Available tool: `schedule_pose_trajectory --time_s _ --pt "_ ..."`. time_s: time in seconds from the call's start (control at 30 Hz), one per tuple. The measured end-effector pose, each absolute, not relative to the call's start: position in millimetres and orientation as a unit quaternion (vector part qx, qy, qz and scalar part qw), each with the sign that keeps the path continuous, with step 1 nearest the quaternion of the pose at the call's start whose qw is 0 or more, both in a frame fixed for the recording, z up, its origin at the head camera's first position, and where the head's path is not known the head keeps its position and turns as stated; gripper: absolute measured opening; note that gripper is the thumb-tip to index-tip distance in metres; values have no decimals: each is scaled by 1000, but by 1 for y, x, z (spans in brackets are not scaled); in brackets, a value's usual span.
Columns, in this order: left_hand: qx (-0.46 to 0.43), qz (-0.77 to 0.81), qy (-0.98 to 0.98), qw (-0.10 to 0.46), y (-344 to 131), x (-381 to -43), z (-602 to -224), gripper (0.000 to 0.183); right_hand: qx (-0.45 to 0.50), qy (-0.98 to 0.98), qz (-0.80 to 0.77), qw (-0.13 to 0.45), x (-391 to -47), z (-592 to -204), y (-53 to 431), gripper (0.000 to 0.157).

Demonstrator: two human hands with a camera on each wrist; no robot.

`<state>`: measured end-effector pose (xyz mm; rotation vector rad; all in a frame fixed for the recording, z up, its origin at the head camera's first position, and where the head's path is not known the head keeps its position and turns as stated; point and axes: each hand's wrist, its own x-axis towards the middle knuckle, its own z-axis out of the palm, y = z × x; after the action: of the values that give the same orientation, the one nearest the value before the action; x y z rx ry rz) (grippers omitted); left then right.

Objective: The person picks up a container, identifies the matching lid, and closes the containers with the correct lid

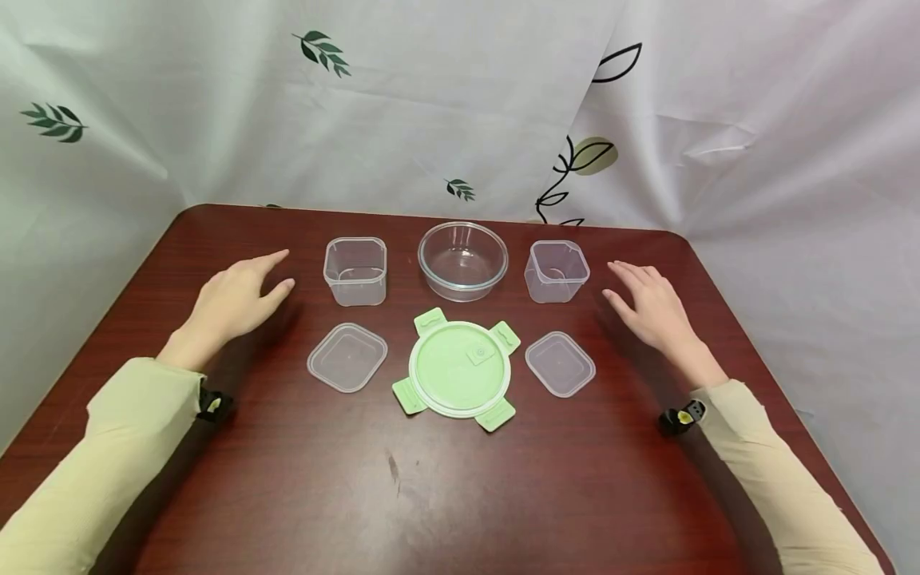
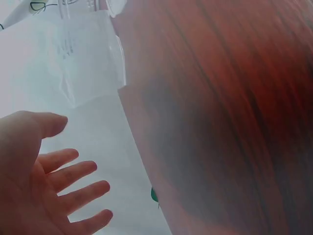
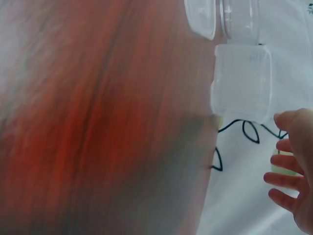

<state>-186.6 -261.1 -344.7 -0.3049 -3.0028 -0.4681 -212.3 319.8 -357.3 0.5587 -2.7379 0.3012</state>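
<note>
My left hand (image 1: 233,297) hovers over the table's left side, fingers spread and nothing held. Nearest to it is a clear square container (image 1: 355,273), also seen in the left wrist view. Over the right side my right hand (image 1: 650,307) is relaxed and bare, just right of a smaller clear square container (image 1: 557,273). That small container (image 3: 242,83) shows beyond the fingers in the right wrist view. Between the two stands a round glass bowl (image 1: 463,259). In front lie a clear lid (image 1: 348,357), a round green lid (image 1: 460,367) with its flaps out, and a smaller clear lid (image 1: 561,364).
A dark red wooden table (image 1: 460,495) with rounded far corners carries everything. A white curtain (image 1: 431,104) with leaf prints hangs behind and along the sides. Black bands (image 1: 683,417) are strapped at both wrists.
</note>
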Motion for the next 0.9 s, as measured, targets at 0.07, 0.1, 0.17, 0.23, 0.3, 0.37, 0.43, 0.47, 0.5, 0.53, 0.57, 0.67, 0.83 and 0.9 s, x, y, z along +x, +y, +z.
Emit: schedule_pose_trajectory --time_s 0.07,0.1,0.17,0.23,0.3,0.37,0.43,0.47,0.5,0.53,0.57,0.67,0.83,0.9 --pt "-83 -174 -981 28 -260 -186 -344 55 198 -956 112 188 -212 -356 316 46" --pt "-76 -186 -979 22 -260 -186 -344 55 197 -953 116 199 -213 -355 313 45" --pt "-66 -209 -976 16 -260 -185 -344 55 192 -949 128 217 -212 -353 309 42" --pt "-62 -229 -971 21 -260 -184 -345 53 183 -944 140 234 -212 -351 306 40" --pt "-63 -244 -967 32 -260 -184 -345 52 176 -940 153 250 -212 -348 302 38" --pt "-67 -255 -964 46 -259 -185 -346 52 175 -934 164 266 -211 -345 297 36" --pt "-71 -269 -959 57 -258 -186 -346 51 179 -927 175 280 -211 -342 292 34" --pt "-74 -275 -957 60 -258 -186 -346 51 182 -924 180 285 -210 -341 289 33" --pt "-76 -281 -955 63 -257 -186 -346 51 185 -921 186 289 -210 -339 286 33" --pt "-77 -286 -953 66 -257 -186 -346 51 188 -918 190 293 -210 -338 282 32" --pt "-79 -293 -951 66 -256 -186 -346 51 190 -916 194 296 -210 -336 279 32" --pt "-82 -306 -946 63 -254 -186 -345 51 195 -912 204 298 -209 -331 268 30" --pt "-73 -328 -941 44 -251 -188 -343 53 206 -908 208 300 -208 -326 251 28" --pt "-68 -340 -937 32 -250 -189 -342 53 214 -904 212 303 -209 -324 245 27"
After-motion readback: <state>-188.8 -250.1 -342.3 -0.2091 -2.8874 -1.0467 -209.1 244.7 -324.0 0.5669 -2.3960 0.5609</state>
